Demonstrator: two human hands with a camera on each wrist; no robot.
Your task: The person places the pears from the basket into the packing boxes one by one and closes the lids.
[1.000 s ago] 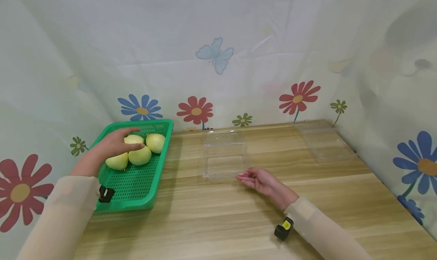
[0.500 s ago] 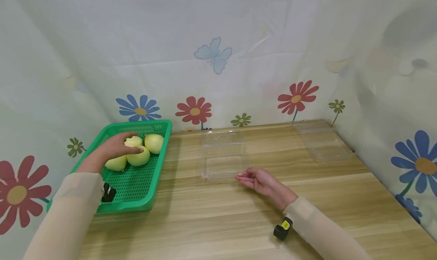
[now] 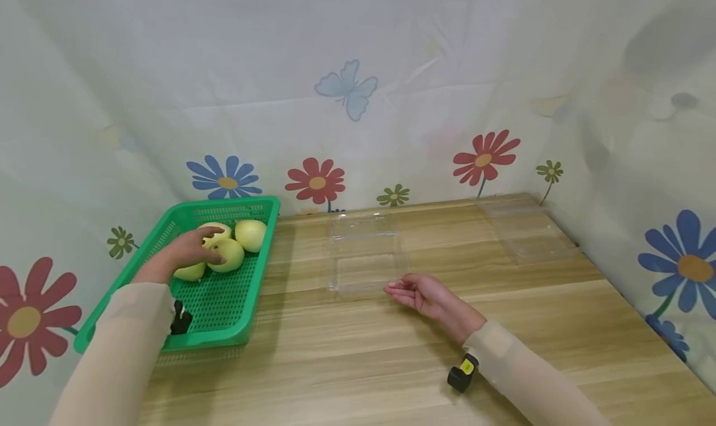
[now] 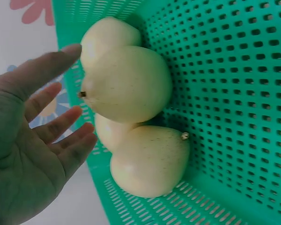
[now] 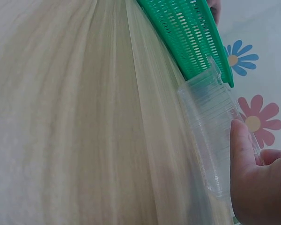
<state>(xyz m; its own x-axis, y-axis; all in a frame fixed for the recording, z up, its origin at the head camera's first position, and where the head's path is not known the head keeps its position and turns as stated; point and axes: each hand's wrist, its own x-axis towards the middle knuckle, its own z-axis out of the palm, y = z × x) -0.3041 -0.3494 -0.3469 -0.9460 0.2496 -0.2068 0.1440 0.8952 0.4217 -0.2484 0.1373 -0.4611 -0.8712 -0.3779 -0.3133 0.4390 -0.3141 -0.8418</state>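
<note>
Several pale yellow-green pears (image 4: 126, 84) with short brown stems lie bunched at the far end of a green plastic basket (image 3: 252, 301). My left hand (image 3: 187, 249) hovers over them, thumb and fingers spread apart. In the left wrist view, a gap shows between its fingertips (image 4: 75, 112) and most of the fruit. On the table, a clear plastic box (image 3: 366, 270) stands to the right of the basket. My right hand (image 3: 422, 295) holds the box at its near right corner. In the right wrist view, the thumb lies against the wall and the fingers are partly hidden behind it.
Another clear plastic piece (image 3: 528, 233) lies at the back right of the wooden table (image 3: 335, 364). A flowered curtain (image 3: 268, 115) rises behind the table and along both sides. A small black device (image 3: 461, 375) is strapped at the right wrist.
My left hand has lowered slightly toward the nearer pears, its fingers still spread. The right hand and the box have stayed in place; the head view has shifted a little.
</note>
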